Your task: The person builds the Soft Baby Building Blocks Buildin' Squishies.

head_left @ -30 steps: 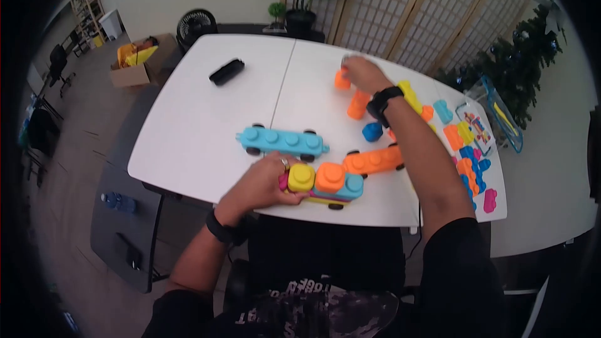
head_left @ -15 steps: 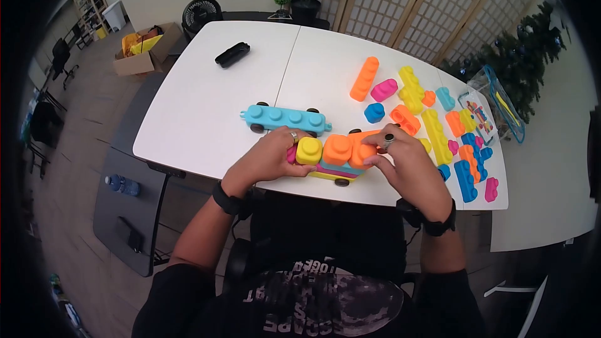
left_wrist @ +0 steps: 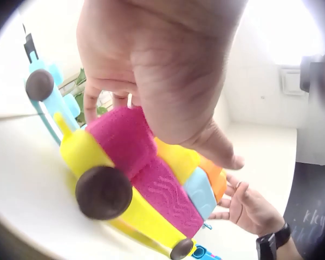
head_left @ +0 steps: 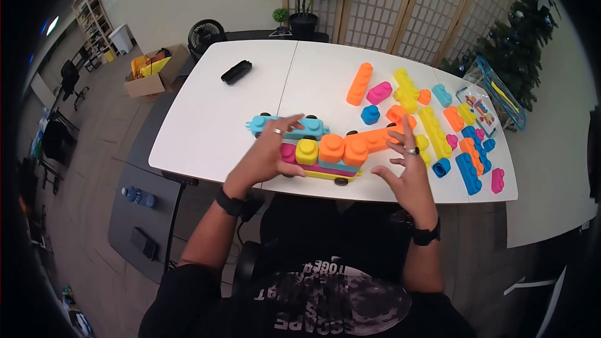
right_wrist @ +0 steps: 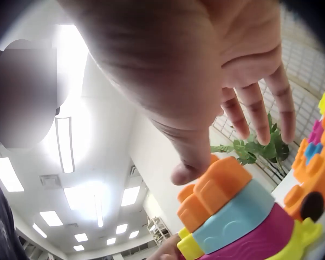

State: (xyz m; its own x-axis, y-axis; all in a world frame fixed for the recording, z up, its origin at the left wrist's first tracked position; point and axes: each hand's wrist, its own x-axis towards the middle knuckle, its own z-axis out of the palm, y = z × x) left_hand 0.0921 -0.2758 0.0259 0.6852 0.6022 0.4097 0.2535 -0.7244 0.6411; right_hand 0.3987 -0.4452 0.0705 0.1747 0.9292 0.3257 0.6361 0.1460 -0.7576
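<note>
Yellow-based block car [head_left: 325,174] stands between two spread hands

Both hands are open around the car, close to the near edge of the white desk [head_left: 213,119]. At its left end is the person's left hand [head_left: 266,153], with the fingers apart, reaching over the far side, and the thumb stretched along the near side. Whether that hand touches the blocks, I cannot tell. The right hand [head_left: 410,178] hovers just beside the other end, palm towards the car, its fingers fanned out and clamped on nothing. A ring shows on each hand.

On the car's yellow base lies a magenta layer [head_left: 310,166], with a light-blue block [head_left: 338,166] upon it towards the right. Along the top, from left to right, sit a magenta block [head_left: 288,153], a yellow block [head_left: 307,151] and two orange blocks [head_left: 344,149], side by side.

Behind the car, partly covered by the left hand, stands a light-blue wheeled base [head_left: 307,127]. An orange wheeled base [head_left: 377,139] stretches away behind the car's right end, towards the loose blocks [head_left: 432,131] scattered over the right side of the desk in orange, yellow, magenta and blue. Well apart from them, near the far left corner, lies a black object [head_left: 236,72].
</note>
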